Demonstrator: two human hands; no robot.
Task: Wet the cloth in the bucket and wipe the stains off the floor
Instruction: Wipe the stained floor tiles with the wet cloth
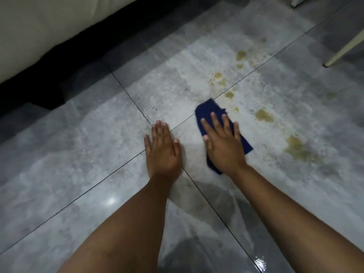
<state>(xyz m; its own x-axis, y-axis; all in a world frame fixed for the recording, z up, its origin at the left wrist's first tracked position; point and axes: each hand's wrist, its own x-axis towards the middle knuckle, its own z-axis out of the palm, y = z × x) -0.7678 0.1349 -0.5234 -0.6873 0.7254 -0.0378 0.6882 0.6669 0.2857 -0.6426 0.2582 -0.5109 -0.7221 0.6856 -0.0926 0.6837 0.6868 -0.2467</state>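
Grey marbled floor tiles (78,154), crossed by dark grout lines (126,91), fill the view. At upper left, a cream upholstered edge (39,26) is seen above a dark base (29,91). The left hand (162,148) is laid flat on the tile, fingers straight and close together, nothing held. Just beside it, a dark blue cloth (208,113) is pressed to the floor under the right hand (224,146), fingers straight and spread. Yellow-brown stains (265,116) are scattered beyond and right of the cloth. A pale furniture leg (344,48) is planted at far right, well apart from the cloth.
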